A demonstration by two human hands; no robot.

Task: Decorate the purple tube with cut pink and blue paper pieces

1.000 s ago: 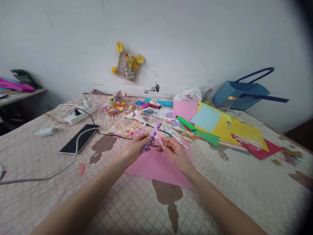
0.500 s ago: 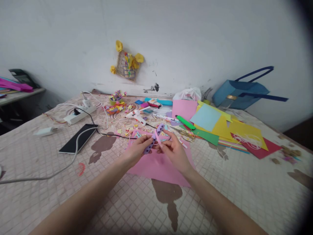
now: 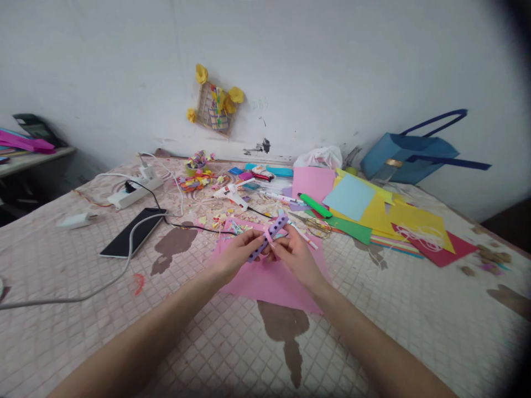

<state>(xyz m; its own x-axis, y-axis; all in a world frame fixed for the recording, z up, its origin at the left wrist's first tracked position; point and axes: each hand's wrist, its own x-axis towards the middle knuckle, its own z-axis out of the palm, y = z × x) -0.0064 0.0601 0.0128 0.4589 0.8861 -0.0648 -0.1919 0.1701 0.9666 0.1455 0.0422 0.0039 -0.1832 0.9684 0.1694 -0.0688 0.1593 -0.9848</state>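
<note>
My left hand (image 3: 240,251) is closed on a flat purple strip (image 3: 279,224) with a row of dark dots, held slanting up to the right. A narrow pink paper strip (image 3: 267,236) crosses over the purple strip near its middle. My right hand (image 3: 295,257) pinches the pink strip, its thumb and fingertips close against the purple strip. Some fingertips of both hands are hidden behind the strips. Under both hands lies a pink sheet (image 3: 269,284).
Behind my hands are a white glue gun (image 3: 232,196), small paper scraps (image 3: 215,218), a green cutter (image 3: 314,205) and scissors (image 3: 317,225). Coloured sheets (image 3: 350,197) lie right, near a blue bag (image 3: 409,157). Left are a black phone-like slab (image 3: 133,233) and a power strip (image 3: 135,190).
The pink strip, looped loosely before, now lies closer across the purple strip. The purple strip has tilted and moved slightly right.
</note>
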